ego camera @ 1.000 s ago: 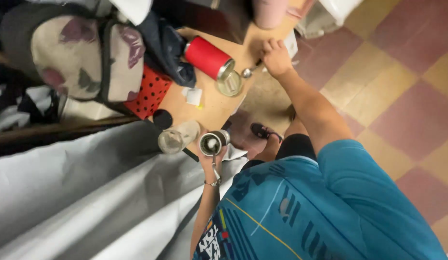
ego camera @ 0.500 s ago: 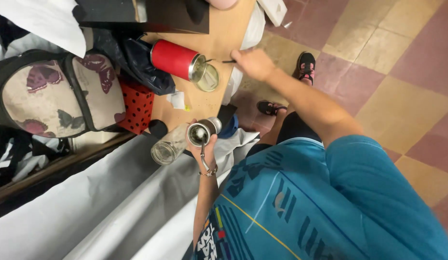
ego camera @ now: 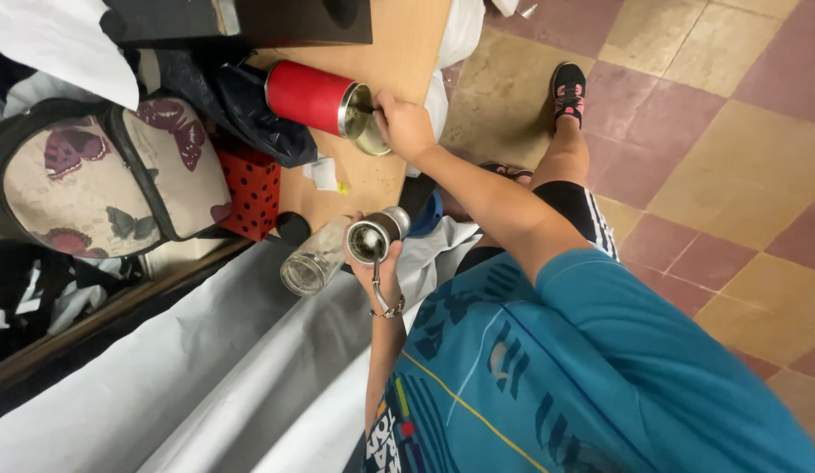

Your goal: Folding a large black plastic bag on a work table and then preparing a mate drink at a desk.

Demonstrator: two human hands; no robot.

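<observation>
A bag with butterflies (ego camera: 110, 175) on it sits next to a red box with black dots (ego camera: 250, 188). A black plastic bag (ego camera: 237, 101) lies on my wooden table (ego camera: 399, 52). A bit of crumpled white paper (ego camera: 323, 173) lies there too. A clear glass jar (ego camera: 313, 258) stands at the table's edge. A big white sheet (ego camera: 162, 377) hangs below it. The floor has red and yellow tiles (ego camera: 714, 114). My black shoe (ego camera: 568, 88) has pink on it.
</observation>
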